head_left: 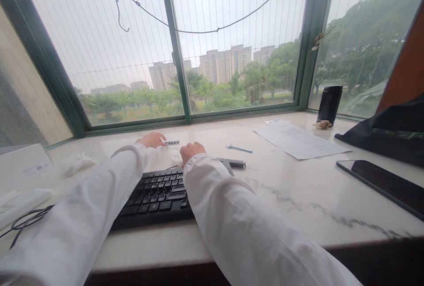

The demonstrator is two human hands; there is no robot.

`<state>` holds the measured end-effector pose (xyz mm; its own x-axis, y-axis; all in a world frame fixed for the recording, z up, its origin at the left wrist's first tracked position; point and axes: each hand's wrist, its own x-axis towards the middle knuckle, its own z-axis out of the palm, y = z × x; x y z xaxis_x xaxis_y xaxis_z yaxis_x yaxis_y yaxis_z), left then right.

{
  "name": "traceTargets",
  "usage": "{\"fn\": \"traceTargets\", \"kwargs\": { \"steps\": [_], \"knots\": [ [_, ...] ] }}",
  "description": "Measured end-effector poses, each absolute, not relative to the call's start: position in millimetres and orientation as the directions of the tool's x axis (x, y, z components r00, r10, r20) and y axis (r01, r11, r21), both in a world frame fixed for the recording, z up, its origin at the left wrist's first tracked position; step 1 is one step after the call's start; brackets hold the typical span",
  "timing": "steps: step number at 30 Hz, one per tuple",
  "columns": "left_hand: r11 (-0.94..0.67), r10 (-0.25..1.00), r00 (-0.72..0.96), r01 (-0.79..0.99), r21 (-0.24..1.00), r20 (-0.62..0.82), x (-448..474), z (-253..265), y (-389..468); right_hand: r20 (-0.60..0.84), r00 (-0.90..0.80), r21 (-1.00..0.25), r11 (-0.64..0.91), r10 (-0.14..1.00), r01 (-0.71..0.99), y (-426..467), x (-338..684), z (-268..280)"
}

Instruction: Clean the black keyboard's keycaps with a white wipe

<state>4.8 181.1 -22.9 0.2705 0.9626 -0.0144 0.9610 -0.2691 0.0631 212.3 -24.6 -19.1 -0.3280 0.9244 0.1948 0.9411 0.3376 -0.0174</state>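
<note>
My left hand point(151, 139) reaches over the far side of a black keyboard point(155, 204), its fingers slightly apart beside a small dark strip with light specks point(172, 142). Curled closed, my right hand point(192, 150) is at the keyboard's far edge; what its fingers hold, if anything, is hidden. Pale, thin, crumpled material, perhaps tissue point(165, 158), lies between the hands. Some keycaps appear to be off the keyboard's middle, where darker sockets show. Right of my right hand lie a dark pen-like tool point(236, 163) and a thin blue tool point(240, 149).
A printed sheet point(298, 140), black cylinder point(330, 104), crumpled brown bit point(322, 124), dark phone point(384, 184) and black bag point(391, 131) are at right. A white box point(24, 166), crumpled tissue point(79, 163) and black cable point(28, 222) lie left. A window frame point(188, 118) bounds the white counter point(281, 202).
</note>
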Motion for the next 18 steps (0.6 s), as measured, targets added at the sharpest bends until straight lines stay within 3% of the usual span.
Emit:
{"fn": "traceTargets", "kwargs": {
  "steps": [11, 14, 18],
  "knots": [
    [-0.125, 0.981, 0.115, 0.991, 0.056, 0.155, 17.0, 10.3, 140.8, 0.212, -0.303, -0.030, 0.316, 0.929, 0.948, -25.1, 214.7, -18.3],
    [-0.195, 0.948, 0.171, 0.978, 0.067, 0.269, 28.9, 28.7, 109.2, 0.227, -0.253, -0.066, 0.274, 0.940, 0.959, -26.3, 214.6, -15.9],
    [-0.407, 0.839, 0.326, 0.907, 0.106, 0.435, 49.6, 40.0, 54.2, 0.251, -0.159, -0.158, 0.203, 0.955, 0.966, -26.4, 215.2, -18.5]
  ]
}}
